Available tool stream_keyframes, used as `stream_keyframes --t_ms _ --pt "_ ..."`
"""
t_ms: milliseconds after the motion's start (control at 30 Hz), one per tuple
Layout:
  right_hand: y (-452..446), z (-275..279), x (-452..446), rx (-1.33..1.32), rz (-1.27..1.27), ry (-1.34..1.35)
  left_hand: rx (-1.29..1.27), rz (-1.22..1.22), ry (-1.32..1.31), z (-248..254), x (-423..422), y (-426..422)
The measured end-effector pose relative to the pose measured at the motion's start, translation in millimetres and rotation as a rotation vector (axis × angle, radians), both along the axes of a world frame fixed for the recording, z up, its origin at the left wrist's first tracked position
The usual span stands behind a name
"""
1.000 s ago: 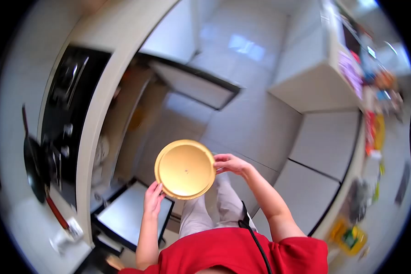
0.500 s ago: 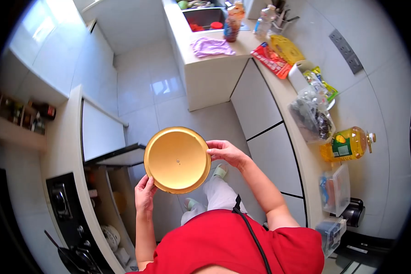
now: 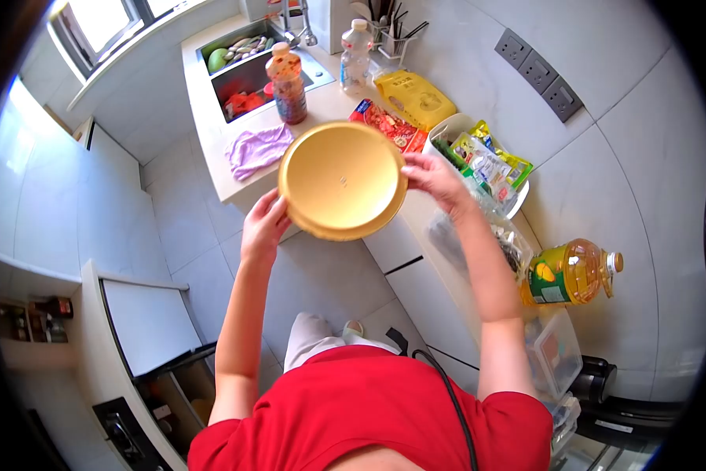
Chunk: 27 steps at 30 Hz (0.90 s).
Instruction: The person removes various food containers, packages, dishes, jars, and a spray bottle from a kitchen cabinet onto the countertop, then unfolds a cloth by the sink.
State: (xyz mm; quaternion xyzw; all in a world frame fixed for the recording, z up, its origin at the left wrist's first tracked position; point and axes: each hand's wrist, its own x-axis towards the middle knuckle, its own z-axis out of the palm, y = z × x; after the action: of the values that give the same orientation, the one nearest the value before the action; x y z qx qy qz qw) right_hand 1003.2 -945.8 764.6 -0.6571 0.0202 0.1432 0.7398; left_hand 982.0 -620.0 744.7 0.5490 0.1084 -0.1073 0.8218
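Note:
A round yellow bowl (image 3: 341, 177) is held out in front of me, over the corner of the counter. Its rim is gripped on the left by my left hand (image 3: 267, 224), fingers closed on the edge. On the opposite side my right hand (image 3: 435, 180) pinches the rim. Just beyond the bowl are a purple cloth (image 3: 257, 151), a bottle with red-brown contents (image 3: 288, 90) and a red packet (image 3: 388, 125). What the bowl contains, if anything, cannot be made out.
The sink (image 3: 247, 78) holds vegetables and something red. A clear bottle (image 3: 356, 56), a yellow pack (image 3: 414, 98), a white basket of packets (image 3: 518, 200), an oil bottle (image 3: 577, 273) and a plastic box (image 3: 553, 353) line the counter. An open drawer (image 3: 188, 385) is at lower left.
The view has turned right, toward the sink and counter. Both hands have raised the bowl from over the floor to the counter's corner; the grip looks the same.

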Motion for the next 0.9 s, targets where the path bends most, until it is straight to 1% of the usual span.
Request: stream_keyframes --t_ms 67,100,167,233,300,367,400,433,500,567,600,667,767,833,900 --pt "-27.4 20.5 30.5 -0.03 -0.152 0.014 -0.06 -0.071 -0.02 -1.0 67.6 -34.7" --pt "-47.5 14.2 53.3 -0.057 -0.219 -0.008 -0.089 -0.106 -0.034 -2.0 101.9 -52.2" --pt "-84.0 9.0 92.6 -0.043 -0.277 -0.039 -0.099 -0.154 -0.067 -2.1 164.4 -90.0" --pt "-114.5 1.3 131.3 -0.065 -0.386 -0.013 -0.16 -0.214 -0.019 -5.6 222.5 -127.9" --pt "-142.7 -5.7 164.6 -0.123 -0.45 -0.009 -0.308 -0.26 0.015 -28.4 281.6 -166.0" --pt "-169.1 -21.6 193.2 -0.144 -0.538 0.038 -0.351 -0.331 0.037 -49.1 325.9 -197.5" --pt "-183.1 -35.1 209.6 -0.124 -0.576 0.044 -0.311 -0.376 0.063 -57.2 344.6 -210.0" --pt "-191.2 -45.1 224.1 -0.124 -0.595 0.045 -0.278 -0.371 0.101 -60.7 362.0 -221.6" --pt "-209.3 -65.6 248.0 -0.187 -0.59 0.138 -0.247 -0.359 0.135 -72.6 392.6 -240.4" --pt "-223.3 -89.2 271.1 -0.256 -0.601 0.163 -0.244 -0.381 0.161 -88.3 422.0 -257.5" --pt "-220.7 -89.5 278.5 -0.299 -0.611 0.191 -0.233 -0.383 0.186 -97.9 434.6 -264.3" --pt "-230.3 -110.4 296.2 -0.305 -0.64 0.238 -0.229 -0.386 0.223 -118.2 457.1 -279.1" --pt "-235.4 -120.8 312.3 -0.327 -0.685 0.292 -0.209 -0.398 0.284 -139.4 480.1 -296.2" --pt "-238.2 -127.4 319.6 -0.442 -0.606 0.381 -0.15 -0.414 0.298 -146.2 484.7 -298.5" --pt "-244.0 -130.5 325.4 -0.465 -0.593 0.398 -0.174 -0.422 0.283 -147.3 489.4 -301.8"
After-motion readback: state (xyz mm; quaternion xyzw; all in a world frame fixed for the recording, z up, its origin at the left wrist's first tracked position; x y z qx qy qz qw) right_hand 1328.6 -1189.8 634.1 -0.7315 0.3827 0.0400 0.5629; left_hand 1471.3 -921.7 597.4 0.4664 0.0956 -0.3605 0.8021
